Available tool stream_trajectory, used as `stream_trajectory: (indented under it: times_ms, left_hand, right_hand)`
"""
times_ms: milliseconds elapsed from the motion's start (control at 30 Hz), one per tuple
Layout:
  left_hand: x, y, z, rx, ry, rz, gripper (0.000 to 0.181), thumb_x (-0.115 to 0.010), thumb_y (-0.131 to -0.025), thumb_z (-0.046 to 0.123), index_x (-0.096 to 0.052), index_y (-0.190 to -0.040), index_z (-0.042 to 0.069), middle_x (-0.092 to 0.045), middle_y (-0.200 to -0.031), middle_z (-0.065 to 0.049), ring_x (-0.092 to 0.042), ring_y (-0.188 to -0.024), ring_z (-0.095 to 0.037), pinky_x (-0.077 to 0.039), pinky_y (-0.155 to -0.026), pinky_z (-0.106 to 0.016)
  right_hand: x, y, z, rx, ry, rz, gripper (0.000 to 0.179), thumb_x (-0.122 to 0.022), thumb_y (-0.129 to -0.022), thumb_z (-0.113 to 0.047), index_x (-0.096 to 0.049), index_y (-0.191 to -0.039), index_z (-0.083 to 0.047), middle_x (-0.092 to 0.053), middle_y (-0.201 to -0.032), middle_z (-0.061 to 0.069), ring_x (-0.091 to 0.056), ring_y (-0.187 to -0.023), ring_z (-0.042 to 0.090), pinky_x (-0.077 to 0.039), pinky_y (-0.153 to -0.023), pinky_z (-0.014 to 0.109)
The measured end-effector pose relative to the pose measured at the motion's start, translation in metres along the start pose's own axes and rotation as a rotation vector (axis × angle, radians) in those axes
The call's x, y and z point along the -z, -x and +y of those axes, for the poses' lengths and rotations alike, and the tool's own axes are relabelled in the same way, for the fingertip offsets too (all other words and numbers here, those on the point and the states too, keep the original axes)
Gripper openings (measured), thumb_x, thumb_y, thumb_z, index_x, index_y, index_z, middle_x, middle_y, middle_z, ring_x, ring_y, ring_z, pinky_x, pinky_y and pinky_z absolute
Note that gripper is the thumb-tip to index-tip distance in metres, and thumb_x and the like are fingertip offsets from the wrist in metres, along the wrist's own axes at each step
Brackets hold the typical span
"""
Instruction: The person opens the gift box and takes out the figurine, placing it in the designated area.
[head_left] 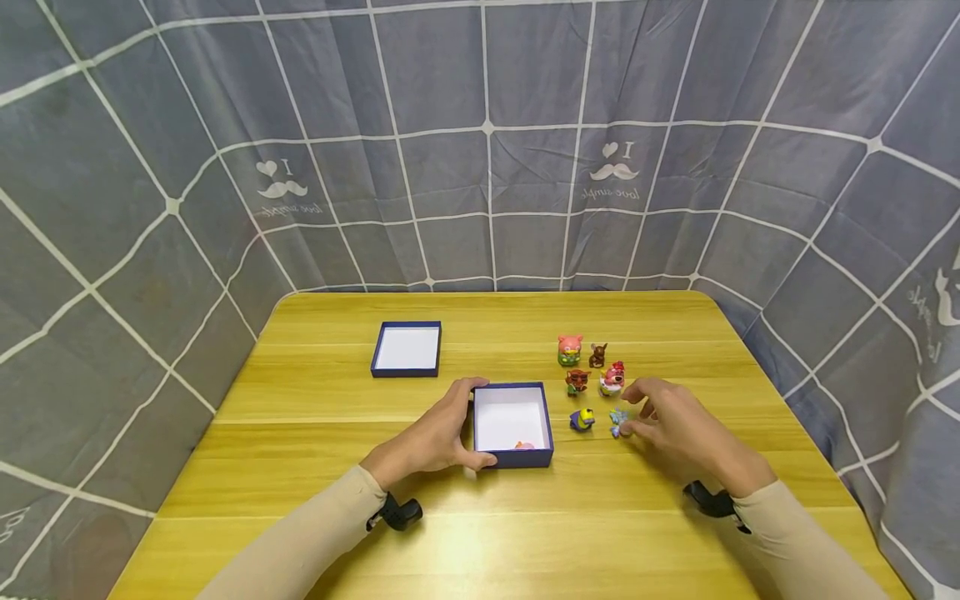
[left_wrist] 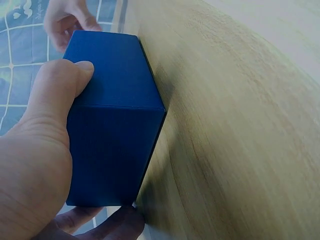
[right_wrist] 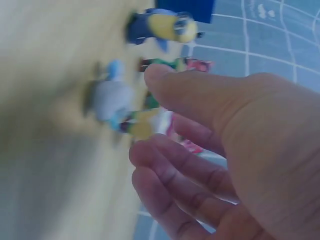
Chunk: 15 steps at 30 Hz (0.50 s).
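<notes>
My left hand [head_left: 442, 429] grips the left side of an open blue box [head_left: 521, 459], thumb at the near wall and fingers at the far corner. The box stands on the table with a white inside, and a small pink and orange thing [head_left: 524, 445] shows at its near inner wall. My right hand [head_left: 678, 427] hovers beside a small light-blue and grey toy figure [right_wrist: 112, 97]. Its thumb and fingers are spread apart around nothing, close to that figure. A yellow and blue toy figure [head_left: 582, 419] stands between the box and that hand.
Behind the right hand stand a pink and green figure [head_left: 569, 350], a small brown one [head_left: 597, 356], a reddish-brown one [head_left: 577, 382] and a pink and white one [head_left: 612, 379]. The blue box lid [head_left: 406, 348] lies inside up at the back left. Grey checked curtains surround the table.
</notes>
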<state>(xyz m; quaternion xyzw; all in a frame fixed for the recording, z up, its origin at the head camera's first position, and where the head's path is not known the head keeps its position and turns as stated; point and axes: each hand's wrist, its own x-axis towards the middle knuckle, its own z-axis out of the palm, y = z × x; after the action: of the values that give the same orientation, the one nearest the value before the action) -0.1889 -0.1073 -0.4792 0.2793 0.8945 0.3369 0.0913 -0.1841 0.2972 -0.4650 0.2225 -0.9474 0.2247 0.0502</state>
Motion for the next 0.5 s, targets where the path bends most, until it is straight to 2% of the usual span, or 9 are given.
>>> stream_trajectory:
  times_ms: [167,300,500]
  left_hand:
    - [0.0,0.0,0.001,-0.001,-0.014,0.005,0.12,-0.095,-0.079,0.045,-0.022,-0.167,0.011,-0.035,-0.167,-0.015,-0.049,-0.146,-0.029,-0.041,-0.125,-0.046]
    - [0.0,0.001,0.001,-0.012,-0.026,0.014,0.12,-0.096,-0.078,0.045,-0.023,-0.166,0.01,-0.036,-0.166,-0.016,-0.049,-0.145,-0.03,-0.042,-0.124,-0.047]
    - [-0.002,0.0,0.002,-0.037,-0.037,0.03,0.119,-0.097,-0.077,0.044,-0.024,-0.166,0.01,-0.039,-0.163,-0.016,-0.052,-0.14,-0.029,-0.044,-0.123,-0.046]
  right_hand:
    - [0.011,-0.009,-0.017,0.11,0.076,0.035,0.034,-0.09,-0.088,-0.018,-0.072,-0.117,-0.011,-0.076,-0.108,0.006,-0.07,-0.087,0.017,-0.06,-0.074,0.033]
    - [0.019,-0.022,-0.036,0.205,0.099,0.023,0.036,-0.091,-0.087,-0.019,-0.073,-0.118,-0.014,-0.074,-0.11,-0.001,-0.07,-0.09,0.014,-0.061,-0.077,0.035]
    - [0.022,-0.048,-0.065,0.327,0.062,-0.105,0.037,-0.089,-0.09,-0.022,-0.074,-0.124,-0.016,-0.072,-0.117,-0.004,-0.07,-0.099,0.012,-0.061,-0.083,0.034]
